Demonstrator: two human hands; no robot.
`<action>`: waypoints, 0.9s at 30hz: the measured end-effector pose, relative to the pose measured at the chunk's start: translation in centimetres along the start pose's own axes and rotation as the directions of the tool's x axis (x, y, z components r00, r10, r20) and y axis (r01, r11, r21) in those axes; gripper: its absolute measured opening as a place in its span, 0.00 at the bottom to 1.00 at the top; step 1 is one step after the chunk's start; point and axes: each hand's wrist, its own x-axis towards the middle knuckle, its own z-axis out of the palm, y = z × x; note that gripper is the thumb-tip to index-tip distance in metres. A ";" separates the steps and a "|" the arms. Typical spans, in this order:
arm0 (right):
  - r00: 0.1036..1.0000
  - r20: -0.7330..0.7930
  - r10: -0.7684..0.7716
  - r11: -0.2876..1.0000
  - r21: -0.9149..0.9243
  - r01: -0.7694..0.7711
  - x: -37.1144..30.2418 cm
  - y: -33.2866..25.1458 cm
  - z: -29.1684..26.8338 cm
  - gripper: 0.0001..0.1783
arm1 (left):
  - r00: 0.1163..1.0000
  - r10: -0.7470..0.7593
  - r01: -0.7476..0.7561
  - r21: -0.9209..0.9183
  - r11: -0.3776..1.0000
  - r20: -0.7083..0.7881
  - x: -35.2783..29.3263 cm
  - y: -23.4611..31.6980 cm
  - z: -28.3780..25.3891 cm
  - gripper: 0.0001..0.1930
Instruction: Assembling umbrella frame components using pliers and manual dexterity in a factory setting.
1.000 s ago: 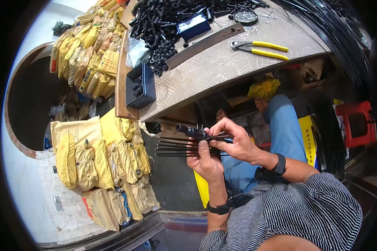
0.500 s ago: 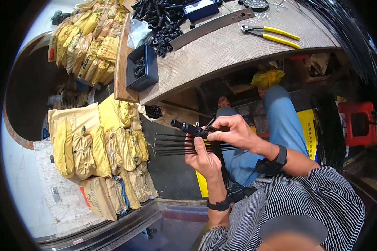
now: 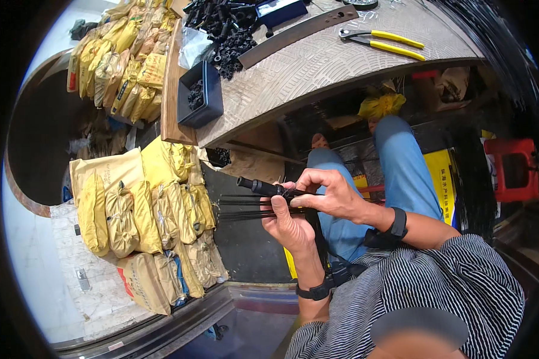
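Note:
Above my lap, my left hand (image 3: 290, 227) is closed around a black ribbed tubular fitting (image 3: 260, 186), its thumb raised along the near side. Several thin black rods (image 3: 242, 203) fan out leftward from the same hand, below the fitting. My right hand (image 3: 336, 194) is closed in a pinch at the fitting's right end, next to the left thumb. A thin dark piece shows between its fingertips; I cannot tell whether it is one of the rods. The fingers hide most of that end.
On the patterned bench lie yellow-handled pliers (image 3: 395, 45), a curved metal strip (image 3: 299, 36) and a heap of black parts (image 3: 221, 36). A dark blue bin (image 3: 200, 96) stands at its corner. Yellow and tan packages (image 3: 141, 215) are stacked left; a red stool (image 3: 512, 170) stands right.
Both hands and the fitting sit slightly further left. The right fingers have shifted at the fitting's end, and the rod tip that stuck up there no longer shows. The rods look more closely bunched.

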 end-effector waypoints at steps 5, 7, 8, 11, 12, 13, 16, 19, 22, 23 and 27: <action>0.982 -0.094 -0.164 0.976 -0.157 0.149 -0.5 -0.4 0.3 0.10 | 0.999 -0.043 0.042 -0.039 0.998 -0.023 -0.1 0.1 -0.5 0.12; 0.982 -0.083 -0.168 0.977 -0.146 0.155 -0.5 -0.2 0.1 0.10 | 0.999 -0.042 0.041 -0.044 0.998 -0.023 -0.1 -0.2 -0.4 0.12; 0.983 -0.069 -0.171 0.978 -0.131 0.161 -0.5 -0.2 -0.1 0.10 | 0.999 -0.038 0.037 -0.047 0.998 -0.027 -0.1 -0.3 -0.3 0.12; 0.985 -0.050 -0.166 0.981 -0.108 0.159 -0.6 -0.2 0.1 0.09 | 1.000 -0.006 0.005 -0.047 0.999 -0.013 -0.4 -0.3 -0.5 0.13; 0.985 -0.051 -0.166 0.981 -0.109 0.160 -0.6 -0.2 0.1 0.09 | 1.000 -0.006 0.006 -0.048 0.999 -0.013 -0.3 -0.3 -0.5 0.13; 0.977 -0.049 -0.209 0.967 -0.159 0.199 -0.7 -0.2 0.2 0.09 | 1.000 -0.006 0.005 -0.053 0.999 -0.014 -0.3 -0.3 -0.6 0.13; 0.961 -0.049 -0.272 0.936 -0.244 0.252 -0.6 -0.3 0.2 0.08 | 1.000 -0.009 0.008 -0.047 0.999 -0.012 -0.3 -0.2 -0.5 0.12; 0.952 -0.066 -0.298 0.919 -0.291 0.268 -0.5 -0.4 0.1 0.09 | 1.000 -0.013 0.012 -0.030 0.999 -0.013 -0.4 -0.3 -0.2 0.12; 0.918 -0.069 -0.391 0.872 -0.345 0.346 -0.6 -0.7 0.4 0.09 | 0.999 0.026 -0.026 0.017 1.000 -0.018 -0.4 -0.5 -0.6 0.15; 0.897 -0.056 -0.438 0.833 -0.400 0.381 -0.7 -0.9 0.6 0.10 | 0.998 0.056 -0.055 0.012 0.998 -0.010 -0.3 -0.4 -0.5 0.16; 0.950 -0.014 -0.313 0.903 -0.316 0.293 -0.4 -1.0 -0.2 0.10 | 0.994 0.105 -0.104 0.075 0.992 0.000 -0.5 -0.2 -0.3 0.17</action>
